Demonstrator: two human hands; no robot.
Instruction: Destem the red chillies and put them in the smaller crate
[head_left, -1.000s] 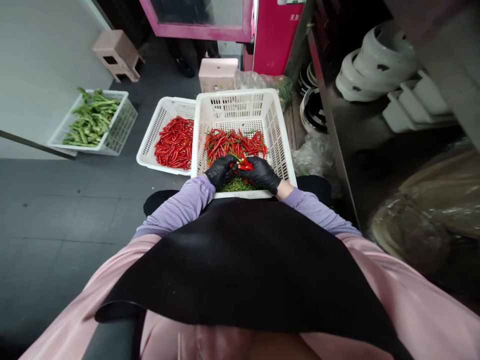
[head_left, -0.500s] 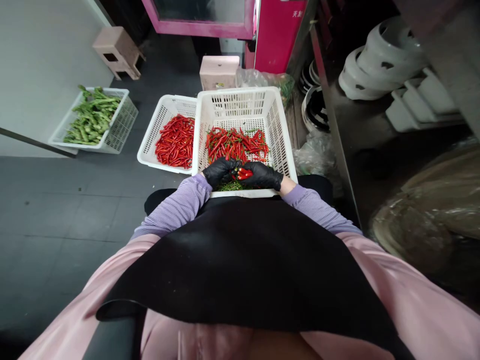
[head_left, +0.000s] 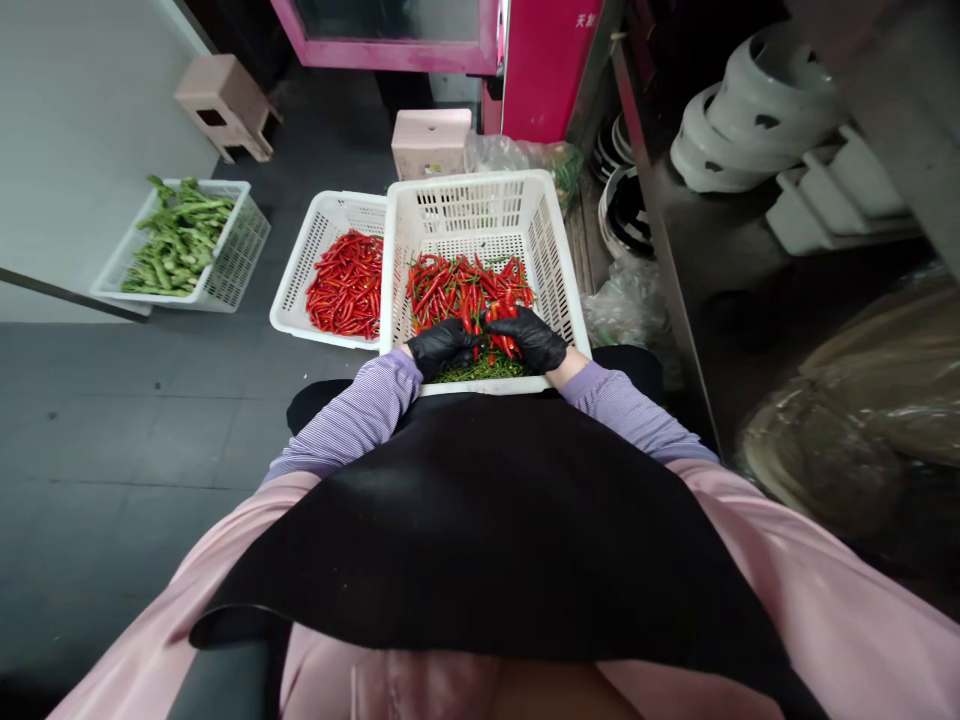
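Both my hands, in black gloves, are inside a large white plastic basket (head_left: 388, 262), near its front wall. My right hand (head_left: 534, 338) is closed round a small bunch of red chili peppers (head_left: 504, 318), whose tips stick out to the left. Close beside them, the fingers of my left hand (head_left: 442, 347) are pinched at a red chili pepper (head_left: 475, 346). Loose red chilies with green stems (head_left: 442, 285) lie in a heap beyond my hands. Below my hands, along the front wall, is a layer of green stems (head_left: 480, 370).
A smaller white basket (head_left: 289, 300) of red chilies stands against the large one's left side. Farther left, another basket (head_left: 232, 285) holds green stalks. A pale stool (head_left: 431, 140) and plastic bags (head_left: 510, 155) sit behind. A metal shelf (head_left: 664, 225) runs along the right.
My hands have drawn slightly apart. The chilies in my right hand now show more, pointing up and left. The whole view has shifted slightly.
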